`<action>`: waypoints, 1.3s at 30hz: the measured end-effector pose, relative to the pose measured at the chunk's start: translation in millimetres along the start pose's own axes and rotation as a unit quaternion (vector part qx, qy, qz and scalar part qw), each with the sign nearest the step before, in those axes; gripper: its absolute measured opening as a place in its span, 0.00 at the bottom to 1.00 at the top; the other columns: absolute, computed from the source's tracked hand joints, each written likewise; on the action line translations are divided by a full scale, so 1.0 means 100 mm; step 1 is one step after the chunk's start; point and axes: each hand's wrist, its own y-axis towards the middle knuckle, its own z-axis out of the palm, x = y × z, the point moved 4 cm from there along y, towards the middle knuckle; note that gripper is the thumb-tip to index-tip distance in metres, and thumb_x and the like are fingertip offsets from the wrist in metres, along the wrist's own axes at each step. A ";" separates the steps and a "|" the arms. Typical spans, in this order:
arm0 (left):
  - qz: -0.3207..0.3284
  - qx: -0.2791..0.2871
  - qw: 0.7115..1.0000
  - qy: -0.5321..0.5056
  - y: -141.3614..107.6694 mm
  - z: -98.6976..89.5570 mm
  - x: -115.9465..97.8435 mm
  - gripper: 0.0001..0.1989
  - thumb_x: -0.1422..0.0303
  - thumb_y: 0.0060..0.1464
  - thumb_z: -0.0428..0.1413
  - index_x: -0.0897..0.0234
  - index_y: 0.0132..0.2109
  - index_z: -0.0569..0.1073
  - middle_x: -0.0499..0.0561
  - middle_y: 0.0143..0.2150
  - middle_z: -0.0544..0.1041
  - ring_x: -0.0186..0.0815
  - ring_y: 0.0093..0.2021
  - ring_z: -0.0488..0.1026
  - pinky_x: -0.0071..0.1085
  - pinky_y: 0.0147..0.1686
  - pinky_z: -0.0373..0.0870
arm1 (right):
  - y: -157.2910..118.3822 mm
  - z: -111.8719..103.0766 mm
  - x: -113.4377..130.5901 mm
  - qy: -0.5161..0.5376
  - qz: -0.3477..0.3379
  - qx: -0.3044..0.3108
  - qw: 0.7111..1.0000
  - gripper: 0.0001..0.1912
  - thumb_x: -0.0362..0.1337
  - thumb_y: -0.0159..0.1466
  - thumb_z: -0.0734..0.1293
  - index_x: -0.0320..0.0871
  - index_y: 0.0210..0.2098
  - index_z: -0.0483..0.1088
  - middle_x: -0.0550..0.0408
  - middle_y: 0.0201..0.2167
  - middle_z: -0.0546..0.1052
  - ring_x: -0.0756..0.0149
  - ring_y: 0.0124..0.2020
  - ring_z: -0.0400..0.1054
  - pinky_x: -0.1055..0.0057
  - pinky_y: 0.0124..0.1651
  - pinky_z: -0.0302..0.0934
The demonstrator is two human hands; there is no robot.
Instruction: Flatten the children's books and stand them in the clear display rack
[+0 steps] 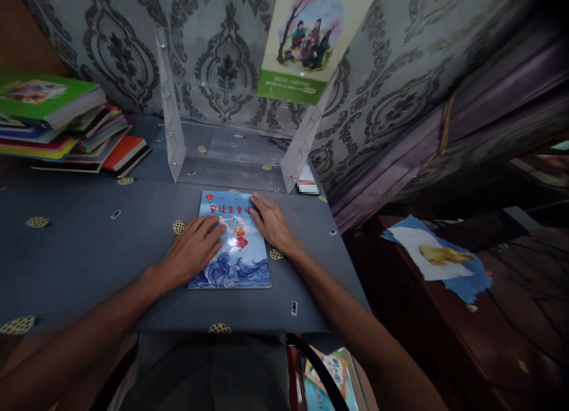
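A blue picture book [242,263] with red Chinese lettering and painted waves lies closed on the table, cover up. My left hand [195,245] rests flat over its left edge, fingers stretched onto the cover. On the opposite side, my right hand [271,221] lies along the upper right edge with its fingers extended, touching the cover near the top corner. Neither hand is wrapped around the book. Just behind the book stands a clear acrylic stand [173,127], and a green and cream book [288,73] leans high on its right side.
A stack of books [71,127] sits at the back left of the dark patterned tablecloth [102,239]. A small pixelated object [307,180] is beside the stand's right foot. To the right, a lower brown surface [498,340] holds a blue cloth [471,286] and cables. More books [331,375] lie below the table.
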 end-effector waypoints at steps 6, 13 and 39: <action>0.143 0.079 0.986 -0.026 -0.06 -0.02 -0.43 0.27 0.50 0.69 0.50 0.60 0.66 0.67 0.61 0.69 0.68 0.51 0.71 0.60 0.58 0.71 0.51 | -0.02 0.02 -0.01 0.002 0.010 -0.001 1.000 0.22 0.37 0.73 0.60 0.37 0.63 0.70 0.37 0.67 0.68 0.52 0.70 0.61 0.50 0.72 0.54; 0.171 0.143 0.975 0.001 -0.07 0.12 -0.64 0.25 0.53 0.72 0.47 0.53 0.70 0.61 0.55 0.72 0.64 0.48 0.72 0.60 0.52 0.70 0.51 | -0.03 0.03 -0.05 0.021 -0.002 -0.006 1.000 0.22 0.38 0.73 0.59 0.41 0.64 0.69 0.42 0.69 0.67 0.54 0.71 0.60 0.47 0.73 0.53; 0.137 0.127 0.981 -0.049 0.10 0.06 -0.36 0.22 0.56 0.73 0.43 0.54 0.66 0.68 0.53 0.70 0.68 0.44 0.71 0.61 0.50 0.70 0.56 | -0.08 -0.04 -0.09 0.018 -0.007 -0.008 1.000 0.21 0.37 0.72 0.60 0.41 0.62 0.70 0.41 0.66 0.70 0.53 0.67 0.65 0.52 0.68 0.60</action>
